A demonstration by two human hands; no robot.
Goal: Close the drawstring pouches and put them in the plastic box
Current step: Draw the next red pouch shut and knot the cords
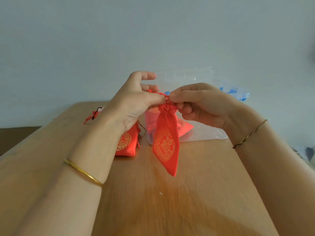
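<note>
Far left, our forearm hides all but some red cords [92,115]. Our left wrist half covers a lying pouch [127,143] on the table [196,193]. Our left hand [136,101] and right hand [196,106] each pinch the hanging pouch [165,145] at its gathered neck, above the table. Behind, the box [204,133] shows only blurred red.

A wooden table [204,184] with a light, streaked grain runs away towards a pale wall. At its far end stands a clear plastic box [204,133], its base flat on the wood. Just left of the box lies a red pouch [127,145] with a gold round pattern, partly hidden. Further left, near the far corner, lies a tangle of red cords [90,116]. A small white speck [160,193] sits mid-table.
</note>
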